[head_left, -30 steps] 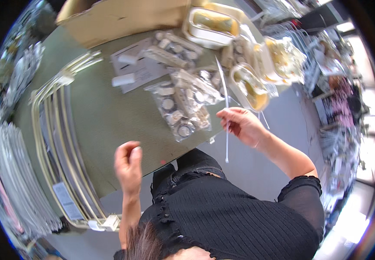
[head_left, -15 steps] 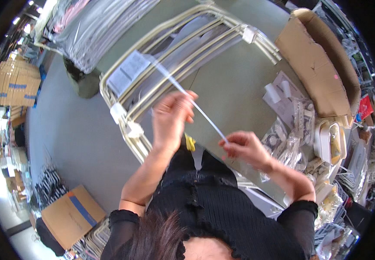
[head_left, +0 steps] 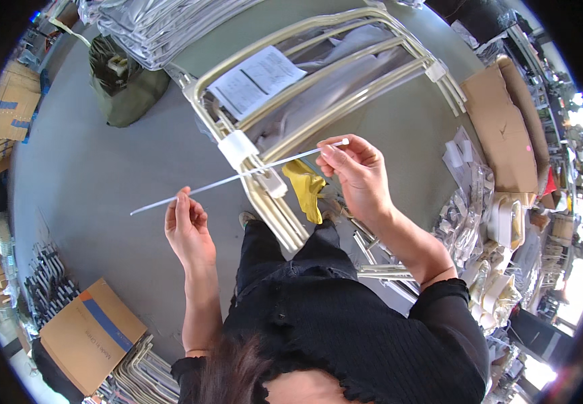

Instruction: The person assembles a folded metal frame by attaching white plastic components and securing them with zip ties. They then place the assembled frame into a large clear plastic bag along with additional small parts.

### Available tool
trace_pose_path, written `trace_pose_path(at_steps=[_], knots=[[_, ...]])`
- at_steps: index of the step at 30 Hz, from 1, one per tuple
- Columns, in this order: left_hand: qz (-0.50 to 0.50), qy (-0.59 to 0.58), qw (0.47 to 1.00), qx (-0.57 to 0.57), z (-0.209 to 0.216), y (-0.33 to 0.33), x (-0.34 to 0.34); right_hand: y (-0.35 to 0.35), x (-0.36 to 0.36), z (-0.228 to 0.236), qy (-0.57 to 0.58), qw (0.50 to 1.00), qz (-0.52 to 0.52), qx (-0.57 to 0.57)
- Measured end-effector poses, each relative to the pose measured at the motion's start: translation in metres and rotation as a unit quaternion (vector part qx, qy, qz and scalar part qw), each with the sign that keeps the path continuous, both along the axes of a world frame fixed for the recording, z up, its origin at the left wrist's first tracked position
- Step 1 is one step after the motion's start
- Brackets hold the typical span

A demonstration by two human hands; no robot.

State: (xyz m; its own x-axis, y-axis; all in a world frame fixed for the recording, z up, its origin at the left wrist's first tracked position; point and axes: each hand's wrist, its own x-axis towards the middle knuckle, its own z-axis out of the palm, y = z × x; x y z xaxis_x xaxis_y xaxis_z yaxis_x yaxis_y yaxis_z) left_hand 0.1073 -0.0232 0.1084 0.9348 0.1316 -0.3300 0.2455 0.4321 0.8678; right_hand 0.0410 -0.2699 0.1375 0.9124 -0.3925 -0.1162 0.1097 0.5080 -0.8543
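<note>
My left fingers (head_left: 183,204) and right fingers (head_left: 332,156) pinch the tie (head_left: 217,184), the frame (head_left: 345,113) beyond them; too light a pinch could, I judge, lose it.

Shows a plastic-wrapped stack (head_left: 170,27) at eleven o'clock and a dark green sack (head_left: 128,97) on the floor (head_left: 96,161) at ten. Includes a blue-banded carton (head_left: 79,340) at eight, an open cardboard box (head_left: 499,128) between two and three, and bagged parts (head_left: 470,209) at three.

A white cable tie (head_left: 217,184) (nearly straight) slants in both hands (head_left: 360,176), head upper right.
</note>
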Motion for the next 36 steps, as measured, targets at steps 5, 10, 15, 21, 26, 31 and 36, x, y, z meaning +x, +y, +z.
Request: trace_pose_path(at_steps=[5, 10, 15, 21, 26, 31, 36], knots=[[-0.024, 0.052, 0.998, -0.030, -0.024, 0.068, 0.029, 0.067, 0.051, -0.001, 0.026, 1.000, 0.004, 0.007], [-0.115, 0.087, 0.988, -0.057, -0.028, 0.083, 0.044, 0.122, 0.070, -0.005, 0.106, 0.994, 0.031, 0.026], [-0.128, 0.144, 0.972, -0.132, -0.021, 0.050, 0.044, 0.130, 0.062, -0.029, 0.214, 0.968, 0.126, -0.037], [-0.239, 0.132, 0.956, -0.110, -0.038, 0.042, 0.060, 0.117, 0.076, -0.017, 0.239, 0.936, 0.249, 0.061], [-0.271, 0.138, 0.945, -0.116, -0.046, 0.019, 0.078, 0.090, 0.088, -0.004, 0.323, 0.869, 0.227, -0.298], [-0.374, 0.067, 0.918, -0.110, -0.053, -0.001, 0.093, 0.061, 0.094, -0.026, 0.093, 0.812, 0.180, -0.548], [-0.411, 0.177, 0.894, 0.008, -0.086, -0.001, 0.105, -0.010, 0.091, -0.060, 0.151, 0.770, 0.247, -0.568]])
